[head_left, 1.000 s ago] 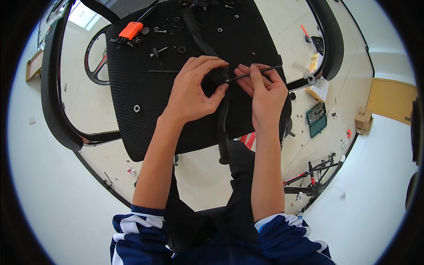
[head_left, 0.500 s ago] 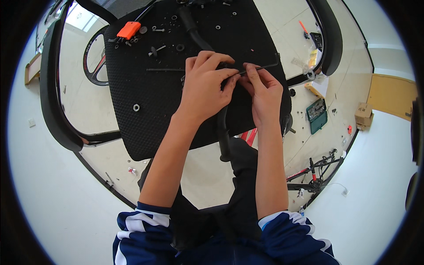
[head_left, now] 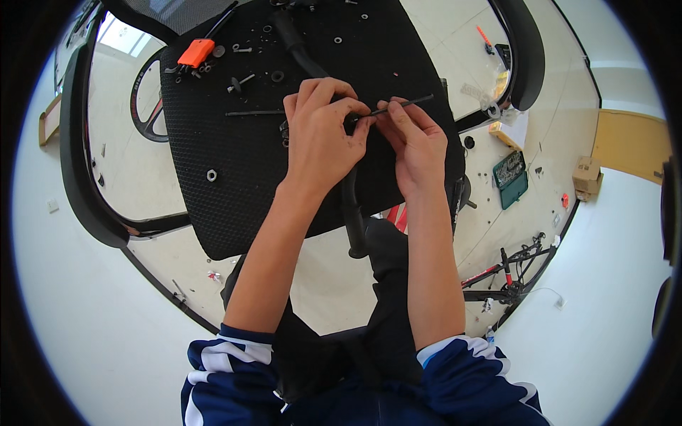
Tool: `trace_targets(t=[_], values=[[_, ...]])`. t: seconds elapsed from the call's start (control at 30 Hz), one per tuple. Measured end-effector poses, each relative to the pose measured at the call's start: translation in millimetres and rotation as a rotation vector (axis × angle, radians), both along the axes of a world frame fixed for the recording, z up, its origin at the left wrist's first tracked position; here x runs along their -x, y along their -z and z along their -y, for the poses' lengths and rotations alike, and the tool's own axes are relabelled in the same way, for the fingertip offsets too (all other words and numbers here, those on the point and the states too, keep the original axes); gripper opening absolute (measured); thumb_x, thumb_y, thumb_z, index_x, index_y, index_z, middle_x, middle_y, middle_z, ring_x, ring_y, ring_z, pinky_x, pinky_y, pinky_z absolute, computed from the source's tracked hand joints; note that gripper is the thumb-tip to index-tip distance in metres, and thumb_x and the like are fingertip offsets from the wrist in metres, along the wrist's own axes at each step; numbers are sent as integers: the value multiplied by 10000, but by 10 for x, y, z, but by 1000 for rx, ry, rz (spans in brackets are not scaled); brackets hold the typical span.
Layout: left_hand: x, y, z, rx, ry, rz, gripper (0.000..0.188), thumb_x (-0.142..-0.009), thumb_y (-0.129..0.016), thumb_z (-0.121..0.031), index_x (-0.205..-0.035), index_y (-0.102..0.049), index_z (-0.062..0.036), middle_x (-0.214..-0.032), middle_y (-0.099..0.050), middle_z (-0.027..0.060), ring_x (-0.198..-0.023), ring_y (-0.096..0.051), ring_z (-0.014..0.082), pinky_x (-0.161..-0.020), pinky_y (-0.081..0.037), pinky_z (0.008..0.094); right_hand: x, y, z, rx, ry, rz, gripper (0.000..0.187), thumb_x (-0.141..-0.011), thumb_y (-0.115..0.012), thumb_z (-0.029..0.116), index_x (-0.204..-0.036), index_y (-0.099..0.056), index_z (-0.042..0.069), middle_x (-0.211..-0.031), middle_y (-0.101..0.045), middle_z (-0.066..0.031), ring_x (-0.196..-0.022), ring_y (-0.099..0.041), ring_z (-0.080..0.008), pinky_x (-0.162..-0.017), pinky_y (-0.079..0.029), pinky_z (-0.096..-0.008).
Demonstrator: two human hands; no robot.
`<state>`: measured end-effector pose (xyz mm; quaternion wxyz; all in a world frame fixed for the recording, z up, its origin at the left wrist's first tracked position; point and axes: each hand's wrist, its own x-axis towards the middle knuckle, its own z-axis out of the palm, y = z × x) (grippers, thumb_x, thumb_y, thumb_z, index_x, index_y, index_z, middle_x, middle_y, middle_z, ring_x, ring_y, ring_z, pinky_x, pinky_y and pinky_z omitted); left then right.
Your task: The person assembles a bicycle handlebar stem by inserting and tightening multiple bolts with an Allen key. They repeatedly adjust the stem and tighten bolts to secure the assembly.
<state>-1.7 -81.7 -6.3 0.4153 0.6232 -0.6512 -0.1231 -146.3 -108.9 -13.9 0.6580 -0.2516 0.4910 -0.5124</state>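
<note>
Turned since moments earlier, a slim black metal hex key [head_left: 418, 101] sat pinched by the right hand [head_left: 420, 145] above a black textured chair seat [head_left: 249, 156]; the left hand [head_left: 320, 142] curled beside it, its finger grip unclear.

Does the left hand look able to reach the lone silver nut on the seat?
Probably yes: nothing visible stands between the left hand and the lone silver nut on the black seat, though that hand is occupied over the curved bar.
</note>
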Motion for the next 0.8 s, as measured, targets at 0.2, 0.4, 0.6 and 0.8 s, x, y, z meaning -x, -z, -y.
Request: trace_targets(t=[0.2, 0.4, 0.6, 0.8], values=[[16, 4, 21, 50, 31, 63, 145, -738, -785, -88, -881, -799, -76, -1028, -641, -1, -1076, -544, 230, -923, -353, 400, 59, -4, 51, 54, -133, 77, 243, -946, -696, 71, -1151, -669, -55, -1057, -736, -157, -959, -711, -198, -906, -586, -331], [92, 50, 9, 32, -54, 9, 136, -704, -791, -70, -839, -796, -91, -1004, -644, -18, -1062, -548, 230, -907, -356, 399, -36, -57, 10, -19, -8, -52, 223, -906, -755, 80, -1077, -698, -51, -971, -743, -135, -883, -723, -186, -833, -597, -302], [110, 47, -7, 14, -100, -34, 93, -674, -805, -50, -746, -759, -86, -1001, -647, -12, -1037, -554, 233, -891, -368, 403, -132, -91, -43, -111, 132, 8, 193, -904, -762, 82, -1033, -696, -44, -956, -745, -124, -882, -726, -185, -814, -591, -293], [74, 64, 2, -39, -113, -63, 138, -692, -834, -86, -824, -793, -88, -1079, -659, 19, -1086, -543, 238, -924, -378, 382, -166, -76, -71, -23, 77, 15, 222, -951, -699, 78, -1137, -661, -37, -1064, -733, -152, -991, -720, -230, -905, -587, -342]])
